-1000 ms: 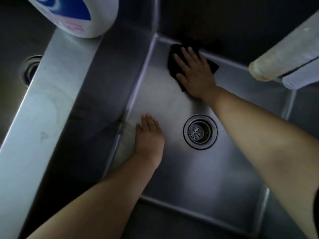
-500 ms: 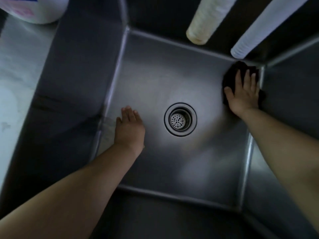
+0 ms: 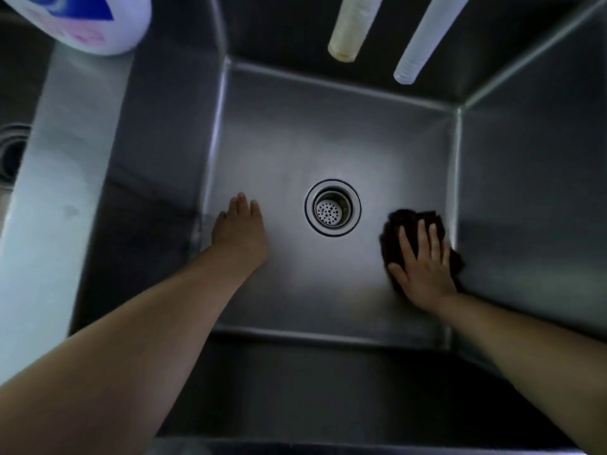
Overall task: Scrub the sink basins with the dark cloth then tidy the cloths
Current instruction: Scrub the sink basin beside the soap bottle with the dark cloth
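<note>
I look down into a deep stainless steel sink basin [image 3: 328, 133] with a round drain strainer [image 3: 332, 208] in its floor. My right hand [image 3: 423, 267] presses flat on the dark cloth [image 3: 405, 221], which lies bunched on the basin floor against the right wall, right of the drain. My left hand [image 3: 241, 233] rests flat and empty on the basin floor near the left wall, fingers together and pointing away from me.
A steel divider [image 3: 59, 198] separates this basin from a second one at far left, whose drain [image 3: 13, 152] peeks in. A white and blue bottle [image 3: 88, 21] stands on the divider's far end. Two pale tubes [image 3: 351, 31] [image 3: 423, 41] hang over the back wall.
My right hand has swept the dark cloth from the back left corner to the back right corner, then toward me along the right wall. My left hand has stayed put.
</note>
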